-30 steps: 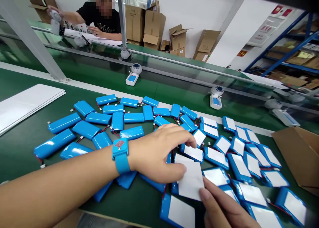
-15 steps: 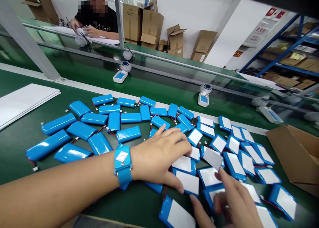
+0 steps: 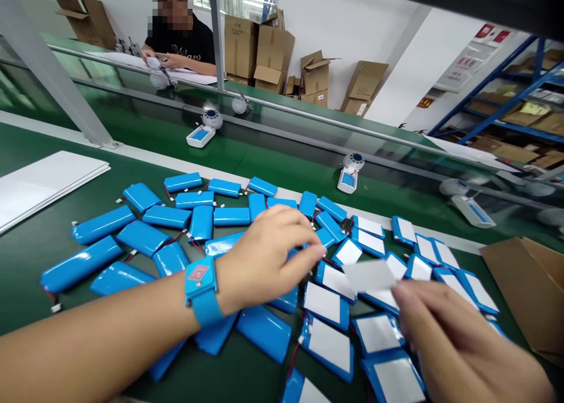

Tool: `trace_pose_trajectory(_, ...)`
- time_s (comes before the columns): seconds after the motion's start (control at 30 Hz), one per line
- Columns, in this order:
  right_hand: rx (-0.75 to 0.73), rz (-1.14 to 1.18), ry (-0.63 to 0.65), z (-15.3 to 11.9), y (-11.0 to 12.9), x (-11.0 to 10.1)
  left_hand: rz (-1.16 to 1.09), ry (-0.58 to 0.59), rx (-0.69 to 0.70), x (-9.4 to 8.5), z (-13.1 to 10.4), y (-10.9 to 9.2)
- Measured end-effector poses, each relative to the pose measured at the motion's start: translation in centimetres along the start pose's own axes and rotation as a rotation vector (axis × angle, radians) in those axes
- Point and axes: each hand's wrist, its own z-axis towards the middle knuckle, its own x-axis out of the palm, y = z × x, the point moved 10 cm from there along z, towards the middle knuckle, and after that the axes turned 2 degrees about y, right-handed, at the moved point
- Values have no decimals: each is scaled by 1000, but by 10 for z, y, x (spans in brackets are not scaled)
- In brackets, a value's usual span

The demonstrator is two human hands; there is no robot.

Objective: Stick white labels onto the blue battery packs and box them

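Note:
Many blue battery packs [image 3: 143, 237] with red and black leads cover the green table, plain ones at the left and ones with white pads [image 3: 324, 303] on top at the right. My left hand [image 3: 277, 253], with a blue wrist strap [image 3: 203, 291], is over the middle packs, its fingers curled and pressed together; what they hold, if anything, is hidden. My right hand [image 3: 445, 326] pinches a thin white rectangular piece [image 3: 369, 275] by its right end, above the padded packs.
White sheets [image 3: 48, 182] lie at the left. An open cardboard box [image 3: 520, 291] stands at the right. Beyond the packs, white devices [image 3: 348, 180] sit on a green belt [image 3: 264, 168] behind a metal rail. A person [image 3: 180, 44] in black works across from me.
My left hand has moved up and left off the padded packs, its fingers drawing together. My right hand has risen, with the white piece now held above the packs.

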Motion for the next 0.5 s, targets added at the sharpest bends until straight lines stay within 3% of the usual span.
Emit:
trace_pose_trajectory(0.07,107,15,112,37,-7,16,56,-63,-65,-9,2,13)
trace_pose_trajectory(0.13,189,75,244,62,-10,44,123,-41,-76,-7,3,18)
trace_pose_trajectory(0.3,128,64,399,76,0,92,149,96,-40,13,1,16)
trace_pose_trajectory(0.4,25,-38,404,70,8,96,125,251,-46,32,-2,18)
trace_pose_trajectory(0.5,-137,-385,214,75,22,74,107,320,-74,41,-6,23)
